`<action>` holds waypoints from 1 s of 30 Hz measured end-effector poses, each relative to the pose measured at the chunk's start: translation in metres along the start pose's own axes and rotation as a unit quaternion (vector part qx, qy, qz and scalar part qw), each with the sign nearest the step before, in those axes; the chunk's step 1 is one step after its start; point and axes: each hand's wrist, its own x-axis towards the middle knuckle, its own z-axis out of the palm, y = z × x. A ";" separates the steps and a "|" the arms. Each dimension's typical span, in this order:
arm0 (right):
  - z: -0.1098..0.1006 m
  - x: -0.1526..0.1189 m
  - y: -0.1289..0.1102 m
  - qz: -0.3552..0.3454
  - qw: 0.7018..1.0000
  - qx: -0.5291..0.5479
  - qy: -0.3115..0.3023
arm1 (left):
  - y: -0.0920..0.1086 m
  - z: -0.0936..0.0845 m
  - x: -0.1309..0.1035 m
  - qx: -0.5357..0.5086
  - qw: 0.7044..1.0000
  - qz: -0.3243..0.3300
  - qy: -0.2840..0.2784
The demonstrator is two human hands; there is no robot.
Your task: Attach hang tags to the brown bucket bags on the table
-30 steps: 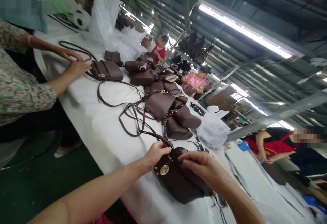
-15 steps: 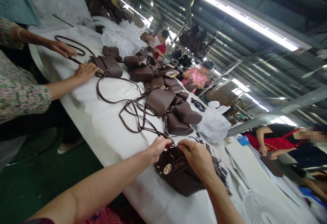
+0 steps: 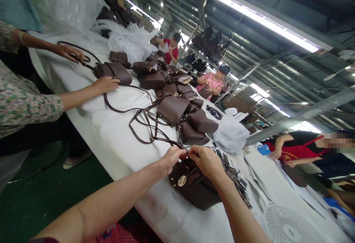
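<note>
A dark brown handbag (image 3: 198,197) with a gold round emblem and lettering lies on the white-covered table (image 3: 108,128) in front of me. At its top edge, my left hand (image 3: 172,158) pinches the end of a thin brown strap (image 3: 166,140), which runs back toward the pile of bags. Right beside it, my right hand (image 3: 206,160) is closed on the bag's upper edge, its thumb and fingers pressed together. The fingertips of both hands nearly meet, and the small metal fitting between them is mostly hidden.
Several brown bags (image 3: 173,108) lie heaped beyond my hands. At left, a co-worker's hand (image 3: 107,84) rests by another bag (image 3: 118,72). Dark straps or tags (image 3: 235,180) lie beside my bag. A white plastic bag (image 3: 231,134) and a white fan (image 3: 288,224) are at right.
My hands stay at the bag's top edge and have drawn slightly closer together. The co-worker's nearer hand has slid right, along the front of their bag.
</note>
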 end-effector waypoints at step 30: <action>0.026 0.011 0.012 -0.162 0.973 0.107 0.124 | 0.026 -0.014 0.002 0.236 0.926 0.295 -0.023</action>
